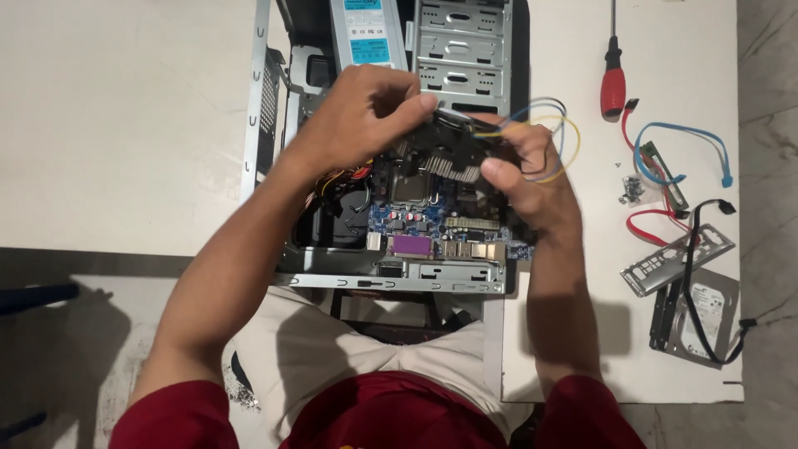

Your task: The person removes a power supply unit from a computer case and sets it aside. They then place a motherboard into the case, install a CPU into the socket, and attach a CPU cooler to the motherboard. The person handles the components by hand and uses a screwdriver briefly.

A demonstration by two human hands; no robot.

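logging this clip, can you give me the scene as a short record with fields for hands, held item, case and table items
left hand: left hand grips the cooler from the left
right hand: right hand grips its right side
held item: black heatsink fan with coloured wires, over the motherboard
case: open computer case lying on the white table
table items: red screwdriver, blue cable, metal plate, hard drive

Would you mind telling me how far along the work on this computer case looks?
Done: the case lies open, and a hard drive, backplate and cables lie out on the table. In hand: both hands, left and right, hold the finned cooler above the motherboard. Left: board and power supply remain inside.
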